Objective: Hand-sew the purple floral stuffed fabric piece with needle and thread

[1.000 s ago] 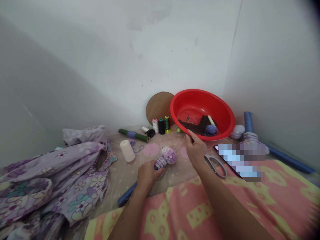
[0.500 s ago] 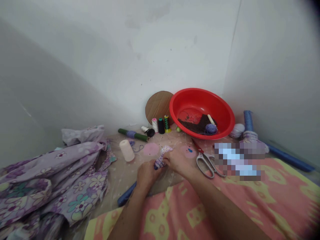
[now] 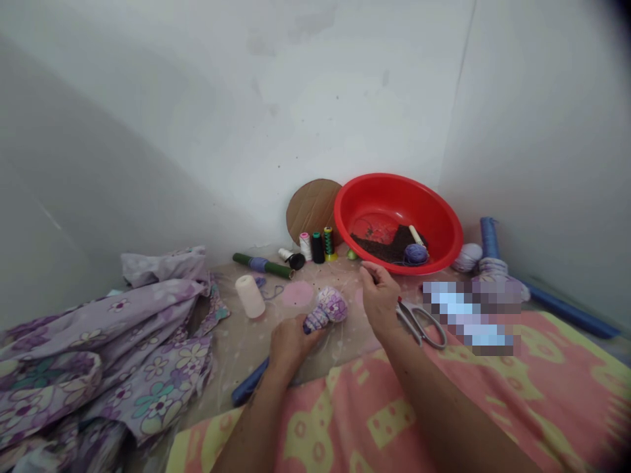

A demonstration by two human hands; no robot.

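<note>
My left hand (image 3: 290, 345) is wrapped around a dark blue rod (image 3: 250, 383). At the rod's far end sits a rounded head covered in purple floral cloth (image 3: 335, 305), its neck bound with wound yarn. My right hand (image 3: 379, 294) is raised to the right of the head, apart from it, with thumb and fingertips pinched together; whatever thread or small thing they hold is too fine to make out. Partly behind my right wrist lie scissors (image 3: 428, 327) with grey handles. A white thread cone (image 3: 250, 297) stands tilted left of the head.
A red basin (image 3: 345, 243) with dark cloth and a purple yarn ball (image 3: 417, 255) leans at the back. Thread spools (image 3: 318, 248) and a green rod (image 3: 280, 269) stand near the wall. Floral cloth (image 3: 148, 368) lies left; a blurred phone (image 3: 468, 315) and more blue rods (image 3: 572, 315) lie right.
My right hand came from the right to the cloth head half a second ago, then drew back out to the right. My left hand has stayed around the rod.
</note>
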